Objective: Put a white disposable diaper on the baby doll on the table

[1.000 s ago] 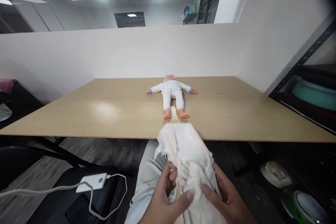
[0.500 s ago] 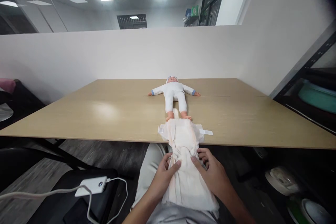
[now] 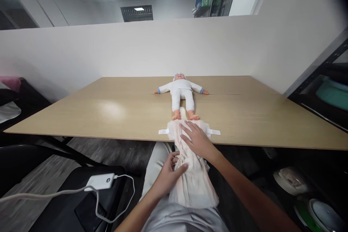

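An unfolded white diaper (image 3: 194, 185) stretches from the table's front edge down over my lap, its two tape tabs spread to the sides. My left hand (image 3: 169, 174) holds its left edge, thumb on top and fingers curled at the side. Farther up, my right hand (image 3: 199, 140) lies on the diaper with fingers spread. Just beyond the diaper's far end, a baby doll (image 3: 181, 94) in white clothes with blue cuffs lies on its back, arms out and feet toward me. A pale strip shows between its feet.
The wooden table (image 3: 81, 116) reaches to a white partition wall. On a black chair (image 3: 62, 203) at the left sit a white power bank (image 3: 100, 182) with a cable and a dark phone (image 3: 89, 212). Shelves (image 3: 326, 90) stand at the right.
My right hand has left the diaper's right edge and moved forward onto its upper part. The left tape tab now sticks out to the side. My left hand has stayed nearly in place.
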`<act>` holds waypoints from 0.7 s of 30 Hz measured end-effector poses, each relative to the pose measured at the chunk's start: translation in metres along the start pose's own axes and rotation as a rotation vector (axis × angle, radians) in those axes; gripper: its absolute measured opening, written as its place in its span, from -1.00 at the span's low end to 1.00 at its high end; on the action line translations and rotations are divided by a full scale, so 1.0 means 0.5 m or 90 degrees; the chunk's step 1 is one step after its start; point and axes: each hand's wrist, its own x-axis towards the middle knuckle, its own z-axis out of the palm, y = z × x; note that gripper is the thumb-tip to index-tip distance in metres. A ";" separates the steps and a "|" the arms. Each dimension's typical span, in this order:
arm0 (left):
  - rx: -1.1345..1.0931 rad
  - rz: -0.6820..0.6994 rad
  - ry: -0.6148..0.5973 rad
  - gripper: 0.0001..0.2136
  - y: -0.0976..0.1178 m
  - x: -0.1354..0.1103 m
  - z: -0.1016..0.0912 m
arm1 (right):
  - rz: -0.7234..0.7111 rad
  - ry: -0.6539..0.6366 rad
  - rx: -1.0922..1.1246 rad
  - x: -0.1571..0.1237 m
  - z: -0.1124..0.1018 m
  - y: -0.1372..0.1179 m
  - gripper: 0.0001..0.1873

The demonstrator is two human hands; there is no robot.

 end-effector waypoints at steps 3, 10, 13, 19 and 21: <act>0.258 0.066 -0.050 -0.44 0.048 -0.001 -0.035 | 0.002 -0.033 -0.020 0.015 0.022 0.018 -0.42; 0.656 0.354 -0.114 -0.79 0.245 0.137 -0.137 | 0.002 -0.050 -0.037 0.017 0.030 0.024 -0.40; 0.832 0.525 -0.068 -0.65 0.298 0.270 -0.167 | 0.005 -0.046 -0.041 0.017 0.031 0.023 -0.40; 1.079 0.603 -0.252 -0.04 0.316 0.482 -0.145 | 0.009 -0.020 -0.032 0.014 0.029 0.017 -0.41; 1.180 0.646 -0.362 0.06 0.313 0.518 -0.122 | 0.012 -0.011 -0.028 0.012 0.028 0.017 -0.42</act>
